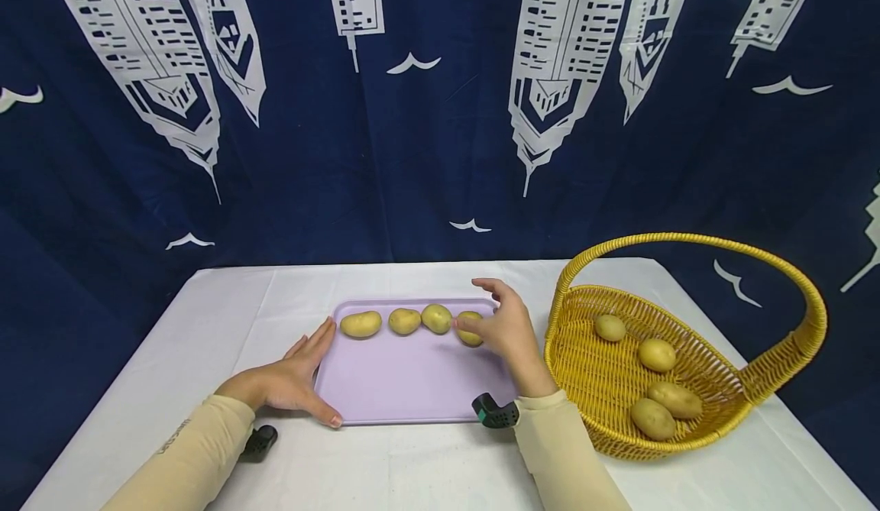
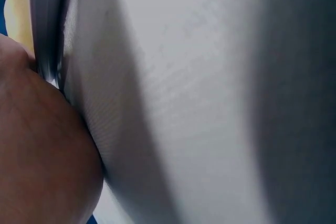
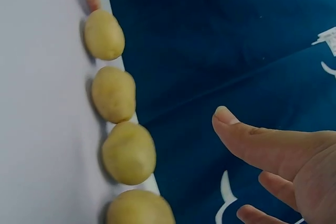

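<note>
A lilac tray (image 1: 412,385) lies on the table with several potatoes in a row along its far side. My left hand (image 1: 292,380) rests against the tray's left side, fingers spread, thumb by the near left corner. Over the tray's right end, my right hand (image 1: 509,331) hovers near the rightmost potato (image 1: 471,339), thumb and fingers apart. The right wrist view shows that thumb (image 3: 252,140) extended and clear of the potato row, whose nearest potato (image 3: 140,211) is cut off by the frame. In the left wrist view, the hand (image 2: 47,145) meets the tray edge (image 2: 46,19).
Right of the tray stands a yellow wicker basket (image 1: 577,381) with a tall arched handle (image 1: 694,238), holding several potatoes. A white cloth (image 1: 227,305) covers the table. Behind hangs a navy curtain (image 1: 412,152) with white building prints.
</note>
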The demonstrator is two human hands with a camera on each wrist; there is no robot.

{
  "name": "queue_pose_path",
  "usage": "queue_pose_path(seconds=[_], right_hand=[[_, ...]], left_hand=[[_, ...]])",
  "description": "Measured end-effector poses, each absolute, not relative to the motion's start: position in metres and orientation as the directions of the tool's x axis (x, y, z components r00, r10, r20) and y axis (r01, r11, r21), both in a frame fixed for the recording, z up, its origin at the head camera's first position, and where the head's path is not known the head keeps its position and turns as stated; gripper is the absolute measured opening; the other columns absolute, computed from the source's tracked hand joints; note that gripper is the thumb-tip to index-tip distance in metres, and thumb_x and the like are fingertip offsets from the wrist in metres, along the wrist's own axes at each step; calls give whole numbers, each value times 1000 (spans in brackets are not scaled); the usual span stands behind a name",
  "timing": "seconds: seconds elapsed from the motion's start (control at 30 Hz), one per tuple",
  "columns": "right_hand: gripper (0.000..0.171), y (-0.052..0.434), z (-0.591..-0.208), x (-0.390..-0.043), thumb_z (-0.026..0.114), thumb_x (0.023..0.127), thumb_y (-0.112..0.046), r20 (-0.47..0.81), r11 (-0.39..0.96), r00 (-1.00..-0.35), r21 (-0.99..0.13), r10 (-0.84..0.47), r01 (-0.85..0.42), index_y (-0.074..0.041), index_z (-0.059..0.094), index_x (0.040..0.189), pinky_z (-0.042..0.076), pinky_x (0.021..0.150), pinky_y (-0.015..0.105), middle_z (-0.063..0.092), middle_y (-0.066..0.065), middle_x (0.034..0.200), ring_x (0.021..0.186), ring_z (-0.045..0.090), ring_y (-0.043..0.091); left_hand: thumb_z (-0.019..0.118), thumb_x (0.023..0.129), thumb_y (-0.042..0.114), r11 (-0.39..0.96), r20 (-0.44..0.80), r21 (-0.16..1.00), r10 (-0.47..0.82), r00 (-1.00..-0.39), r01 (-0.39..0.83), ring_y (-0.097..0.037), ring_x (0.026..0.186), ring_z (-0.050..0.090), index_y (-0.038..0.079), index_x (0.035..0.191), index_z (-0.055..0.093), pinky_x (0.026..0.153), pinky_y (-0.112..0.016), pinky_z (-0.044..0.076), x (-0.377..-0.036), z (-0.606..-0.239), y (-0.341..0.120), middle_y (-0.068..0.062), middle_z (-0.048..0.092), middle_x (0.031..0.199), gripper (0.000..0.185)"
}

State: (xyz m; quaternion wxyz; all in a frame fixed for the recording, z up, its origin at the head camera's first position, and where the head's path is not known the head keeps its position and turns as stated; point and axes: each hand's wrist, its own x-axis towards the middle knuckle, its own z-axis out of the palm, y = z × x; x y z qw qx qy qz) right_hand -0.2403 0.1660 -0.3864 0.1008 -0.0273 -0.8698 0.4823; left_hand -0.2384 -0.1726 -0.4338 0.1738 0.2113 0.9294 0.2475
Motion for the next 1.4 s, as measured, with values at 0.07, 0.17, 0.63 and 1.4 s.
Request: queue_pose_path(seconds=[0.07,0.17,0.63,1.4], right_hand=[[71,165,-382,-239,87,64,-16,155,526,-979,-848,130,-65,-16,56,128,41,107,47,50,10,139,133,41,34],[72,165,-375,-235,87,63,-17,164,517,-980,-852,112,-84,-17,56,128,41,107,47,51,8,139,133,41,33],[63,166,-334,-211,89,63,-24,204,529,-978,-835,40,-152,-20,62,120,50,98,44,53,1,135,128,45,26],[55,205,-306,-178,84,66,-43,151,653,-988,-746,-30,-134,-21,66,112,54,87,40,62,3,125,115,60,26]], left_hand=[[85,47,62,788,-219,535,478,-851,305,-47,143,-9,7,152,-8,114,-64,0,-238,-434,-173,-7,-16,160,150],[85,47,61,786,-217,536,480,-850,307,-47,143,-9,7,152,-8,115,-64,0,-238,-435,-174,-7,-16,160,150],[85,47,62,795,-233,528,472,-850,297,-46,143,-10,8,152,-9,115,-64,-1,-240,-432,-173,-6,-17,160,151],[84,46,65,800,-232,522,468,-853,297,-47,143,-9,9,152,-7,114,-65,1,-239,-435,-174,-5,-17,160,150]])
